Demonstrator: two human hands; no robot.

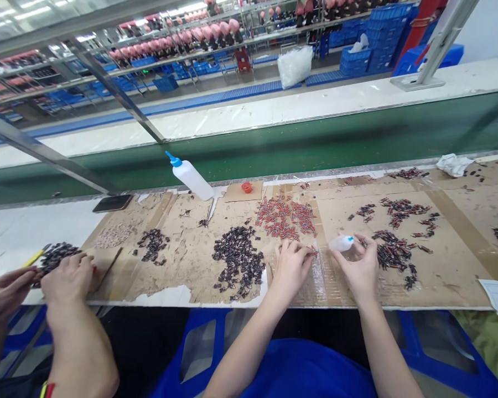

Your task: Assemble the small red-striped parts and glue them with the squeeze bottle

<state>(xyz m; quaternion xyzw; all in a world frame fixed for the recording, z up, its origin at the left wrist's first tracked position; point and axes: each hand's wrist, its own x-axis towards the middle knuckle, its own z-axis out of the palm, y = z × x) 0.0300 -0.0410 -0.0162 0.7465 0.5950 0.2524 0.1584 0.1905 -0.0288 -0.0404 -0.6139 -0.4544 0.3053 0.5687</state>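
My right hand grips a small white squeeze bottle lying nearly sideways, its blue tip pointing right. My left hand pinches a small red-and-dark part just above the cardboard. Beyond the left hand spreads a pile of red-and-silver parts. To its left lies a heap of small black parts. Black-and-red pieces are scattered to the right of my right hand.
Cardboard covers the bench. A large white bottle with a blue nozzle, a red cap and a phone stand or lie along the back. At left, a co-worker's hands work over black parts. A metal post rises behind.
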